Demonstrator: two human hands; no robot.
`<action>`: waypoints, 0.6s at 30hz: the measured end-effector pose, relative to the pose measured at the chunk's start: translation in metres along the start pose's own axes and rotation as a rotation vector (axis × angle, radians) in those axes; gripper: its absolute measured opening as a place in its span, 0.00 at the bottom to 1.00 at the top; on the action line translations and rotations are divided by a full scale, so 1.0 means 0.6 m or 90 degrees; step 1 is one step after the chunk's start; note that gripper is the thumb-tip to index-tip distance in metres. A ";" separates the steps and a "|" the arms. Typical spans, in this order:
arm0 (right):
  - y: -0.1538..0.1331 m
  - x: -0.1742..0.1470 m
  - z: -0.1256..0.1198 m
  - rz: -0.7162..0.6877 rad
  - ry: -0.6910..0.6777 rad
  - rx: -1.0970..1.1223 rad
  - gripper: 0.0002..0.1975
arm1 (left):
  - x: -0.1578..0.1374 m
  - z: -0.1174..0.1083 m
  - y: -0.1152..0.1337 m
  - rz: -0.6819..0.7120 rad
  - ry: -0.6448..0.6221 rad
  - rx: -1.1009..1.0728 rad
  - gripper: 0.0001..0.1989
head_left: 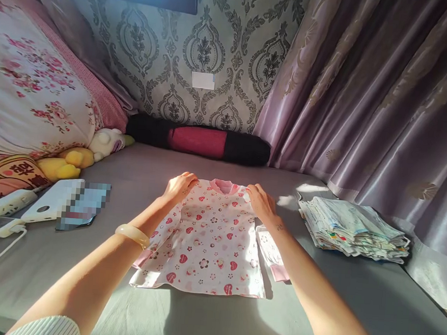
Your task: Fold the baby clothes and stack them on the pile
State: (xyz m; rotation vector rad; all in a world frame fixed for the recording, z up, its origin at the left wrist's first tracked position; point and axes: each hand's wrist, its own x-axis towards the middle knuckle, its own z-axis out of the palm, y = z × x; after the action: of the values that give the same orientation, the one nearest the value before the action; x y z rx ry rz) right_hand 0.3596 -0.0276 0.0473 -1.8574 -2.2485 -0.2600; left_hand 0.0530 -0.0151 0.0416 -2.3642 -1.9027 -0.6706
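Note:
A small long-sleeved shirt [213, 238], white with pink hearts and flowers, lies spread out on the grey bed sheet [139, 166]. Its pink collar [224, 186] points away from me and its hem faces me. My left hand [182, 186] pinches the shirt at the left shoulder; a pale bangle [132, 235] circles that wrist. At the opposite shoulder, my right hand [261, 203] has its fingers curled on the fabric. The right sleeve with its pink cuff [279, 272] lies partly under my forearm. My fingertips are partly hidden.
To the right sits a stack of folded cloths [353, 227]. On the left are a power strip [8, 206], a white box-like device [55, 200], a blurred flat item [86, 206] and plush toys [68, 162]. A black and red bolster [198, 141] lies along the wall.

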 end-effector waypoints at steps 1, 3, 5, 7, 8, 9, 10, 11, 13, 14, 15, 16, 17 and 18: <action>0.000 0.002 0.004 0.001 -0.006 0.000 0.17 | 0.002 0.004 -0.003 0.006 -0.001 -0.002 0.16; 0.001 0.008 0.013 0.007 -0.022 -0.001 0.18 | 0.007 0.014 -0.008 0.011 -0.004 -0.006 0.16; 0.002 0.014 0.023 0.013 -0.036 -0.001 0.18 | 0.011 0.023 -0.012 0.002 -0.010 -0.008 0.17; 0.004 0.022 0.035 0.018 -0.047 0.002 0.17 | 0.015 0.033 -0.017 -0.019 -0.018 -0.002 0.17; 0.004 0.026 0.041 0.019 -0.052 0.003 0.17 | 0.017 0.038 -0.019 -0.030 -0.023 0.003 0.18; 0.005 0.030 0.047 0.021 -0.057 0.004 0.17 | 0.019 0.042 -0.021 -0.039 -0.029 0.009 0.18; 0.006 0.034 0.052 0.023 -0.062 0.006 0.17 | 0.022 0.047 -0.024 -0.046 -0.037 0.015 0.18; 0.007 0.038 0.057 0.023 -0.069 0.008 0.17 | 0.025 0.051 -0.026 -0.053 -0.047 0.020 0.17; 0.009 0.046 0.065 0.026 -0.087 0.012 0.16 | 0.031 0.061 -0.031 -0.061 -0.068 0.025 0.17; 0.010 0.050 0.069 0.027 -0.095 0.013 0.15 | 0.035 0.065 -0.034 -0.064 -0.077 0.024 0.17; 0.011 0.053 0.073 0.031 -0.102 0.012 0.16 | 0.039 0.070 -0.037 -0.068 -0.084 0.022 0.17; 0.013 0.057 0.077 0.034 -0.105 0.013 0.16 | 0.042 0.074 -0.039 -0.072 -0.089 0.019 0.17; 0.014 0.060 0.082 0.036 -0.106 0.016 0.16 | 0.046 0.078 -0.042 -0.075 -0.093 0.016 0.17; 0.016 0.064 0.087 0.036 -0.104 0.021 0.17 | 0.050 0.082 -0.044 -0.079 -0.097 0.014 0.17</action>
State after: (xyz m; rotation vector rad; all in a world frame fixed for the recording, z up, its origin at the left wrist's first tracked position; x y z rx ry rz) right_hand 0.3597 0.0243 0.0075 -1.9879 -2.2829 -0.0635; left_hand 0.0481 0.0337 0.0013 -2.3624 -2.1206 -0.4859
